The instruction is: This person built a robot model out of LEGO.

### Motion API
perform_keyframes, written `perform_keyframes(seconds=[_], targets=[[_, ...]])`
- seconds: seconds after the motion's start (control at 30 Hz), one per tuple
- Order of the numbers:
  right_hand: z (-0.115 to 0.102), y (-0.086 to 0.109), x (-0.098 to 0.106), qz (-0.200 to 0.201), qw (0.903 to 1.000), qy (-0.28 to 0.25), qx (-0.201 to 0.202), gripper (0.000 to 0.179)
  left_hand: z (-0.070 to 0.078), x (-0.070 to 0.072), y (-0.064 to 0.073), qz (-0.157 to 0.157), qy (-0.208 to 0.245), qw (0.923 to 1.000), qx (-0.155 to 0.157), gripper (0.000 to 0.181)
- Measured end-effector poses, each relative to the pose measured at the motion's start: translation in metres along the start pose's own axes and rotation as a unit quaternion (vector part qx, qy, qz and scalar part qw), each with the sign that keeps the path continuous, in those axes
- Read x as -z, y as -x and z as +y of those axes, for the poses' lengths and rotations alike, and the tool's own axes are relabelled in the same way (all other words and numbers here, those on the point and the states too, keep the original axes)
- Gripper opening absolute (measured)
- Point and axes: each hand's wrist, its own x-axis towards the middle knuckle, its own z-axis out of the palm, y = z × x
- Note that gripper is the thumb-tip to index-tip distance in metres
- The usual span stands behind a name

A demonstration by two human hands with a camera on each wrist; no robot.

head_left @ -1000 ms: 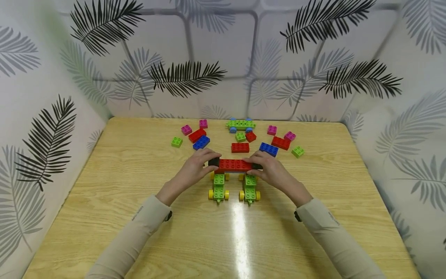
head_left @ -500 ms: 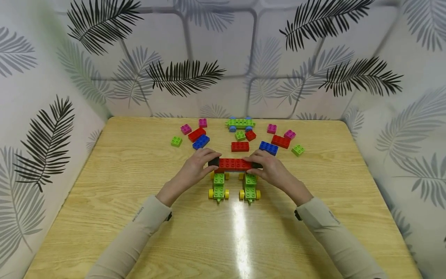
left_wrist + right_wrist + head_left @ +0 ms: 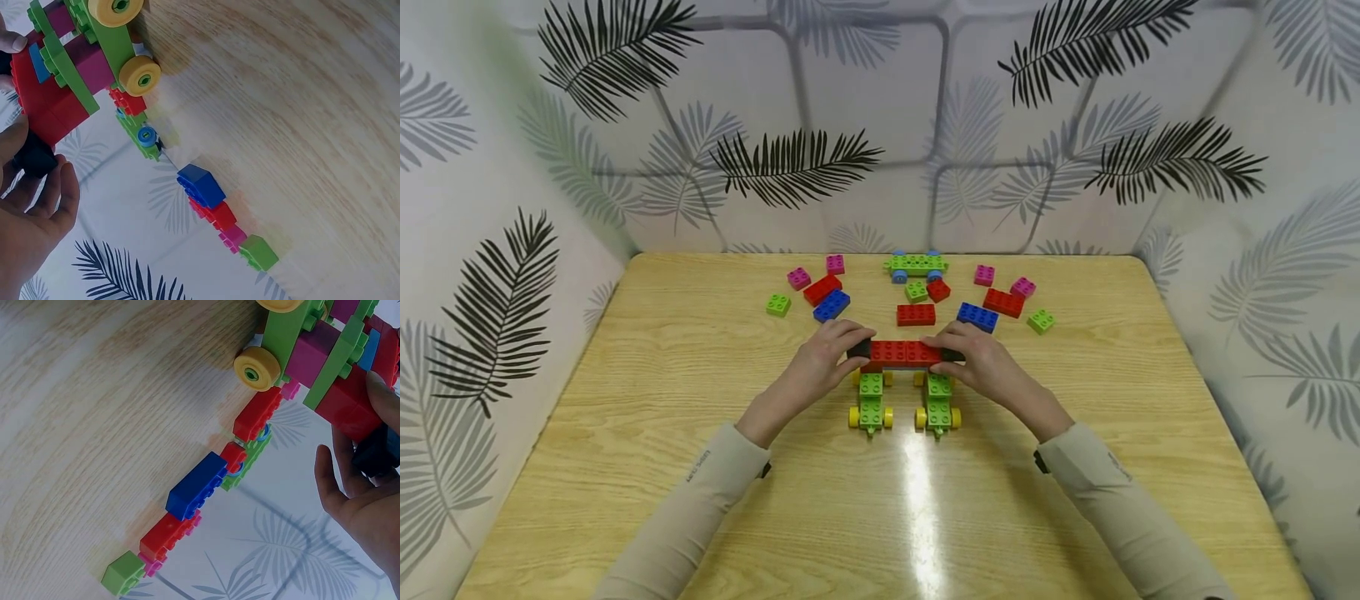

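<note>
Left hand (image 3: 808,367) pinches left black block (image 3: 34,155), right hand (image 3: 992,367) pinches right black block (image 3: 377,450). Brick build (image 3: 898,356) sits between the hands. Probably light, stiff, slightly slick plastic; stud joints likely weakest. Best grip: red bricks (image 3: 889,352) just inboard of each hand; yellow wheels (image 3: 955,418) may roll.

We see left hand (image 3: 820,360) and right hand (image 3: 992,364) pinching black blocks (image 3: 858,348) at either end of a red brick row (image 3: 906,353), over two green yellow-wheeled cars (image 3: 871,406); blue-wheeled green car (image 3: 917,266), loose bricks (image 3: 916,315) farther back, wooden table (image 3: 625,400).
</note>
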Motion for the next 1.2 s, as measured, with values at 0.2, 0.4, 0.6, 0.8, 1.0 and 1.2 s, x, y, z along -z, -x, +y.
perform_keyframes(seconds=[0.2,0.4,0.6,0.8,1.0,1.2], targets=[[0.0003,0.0001,-0.0003,-0.002,1.0,-0.004,-0.004,0.039,-0.0004,-0.0016,0.0006,0.0,0.007,1.0,0.005,0.038],[-0.0003,-0.0007,0.0002,-0.007,0.9999,0.001,-0.01,0.039,0.0003,-0.0016,0.0021,0.0,0.006,1.0,0.008,0.04],[-0.001,-0.0016,0.0005,-0.012,0.9998,0.004,-0.018,0.039,-0.0019,-0.0033,0.0017,0.007,0.006,0.9999,0.005,0.039],[-0.0014,-0.0004,-0.0004,-0.014,0.9997,0.005,-0.021,0.04,-0.0033,-0.0038,0.0015,0.007,0.025,0.9996,0.008,0.038],[-0.0015,0.0002,-0.0008,-0.014,0.9995,0.003,-0.027,0.04,-0.0052,-0.0065,0.001,-0.006,0.047,0.9983,0.032,0.041],[-0.003,0.0,-0.0011,-0.019,0.9993,0.006,-0.031,0.04,-0.0072,-0.0057,0.0012,-0.021,0.088,0.9942,0.057,0.043]])
